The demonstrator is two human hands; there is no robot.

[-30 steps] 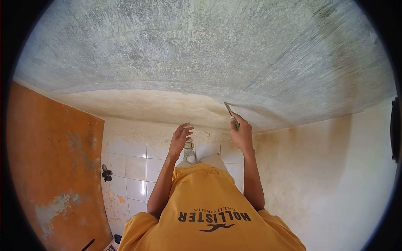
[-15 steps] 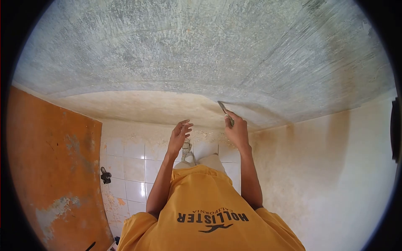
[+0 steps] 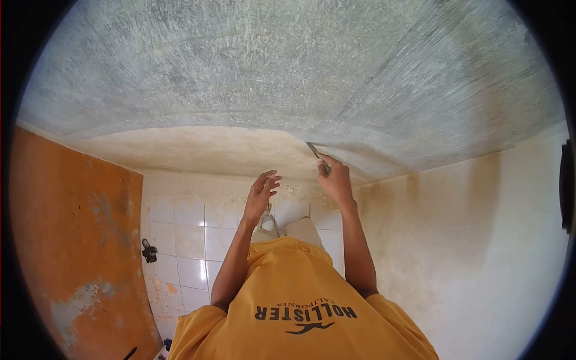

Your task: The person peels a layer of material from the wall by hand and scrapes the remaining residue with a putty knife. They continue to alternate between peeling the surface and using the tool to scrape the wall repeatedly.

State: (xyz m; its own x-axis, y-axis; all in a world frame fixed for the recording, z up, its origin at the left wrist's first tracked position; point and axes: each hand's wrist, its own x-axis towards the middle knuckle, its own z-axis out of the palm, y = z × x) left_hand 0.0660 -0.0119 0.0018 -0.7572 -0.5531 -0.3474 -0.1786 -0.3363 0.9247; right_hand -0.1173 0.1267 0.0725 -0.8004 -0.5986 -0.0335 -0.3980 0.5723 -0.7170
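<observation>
My right hand (image 3: 336, 181) is closed around the handle of a scraper (image 3: 313, 149). The scraper's thin metal blade meets the wall where grey scraped plaster (image 3: 288, 72) borders a cream painted band (image 3: 204, 148). Most of the handle is hidden by my fingers. To the left, my left hand (image 3: 261, 191) hangs in the air before the lower wall, its fingers loosely curled and apart, with nothing in it.
An orange wall with peeling patches (image 3: 78, 234) stands on the left, a cream wall (image 3: 444, 240) on the right. Pale flakes lie along the wall's foot on the white tiled floor (image 3: 191, 240). A small dark object (image 3: 149, 251) rests on the tiles at left.
My right hand and the scraper have shifted slightly up and left along the paint edge. My left hand has moved a little to the right, still empty.
</observation>
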